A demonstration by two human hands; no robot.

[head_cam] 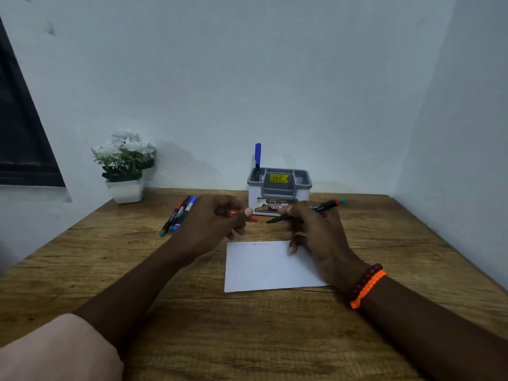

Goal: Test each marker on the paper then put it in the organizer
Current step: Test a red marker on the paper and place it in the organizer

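My right hand (313, 229) grips an uncapped black marker (323, 207) with a red and teal end, its tip pointing left above the white paper (264, 268). My left hand (217, 221) pinches the marker's red cap (251, 219), a short way left of the tip. Faint scribbles run along the paper's far edge. The grey and white organizer (279, 189) stands just behind my hands, with one blue-capped marker (257, 158) upright in its left compartment. Several capped markers (178, 214) lie in a bunch on the table, left of my left hand.
A white pot of white flowers (125, 166) stands at the back left of the wooden table (247, 325). Walls close in the table at the back and right. A dark window frame (19, 133) is at the far left.
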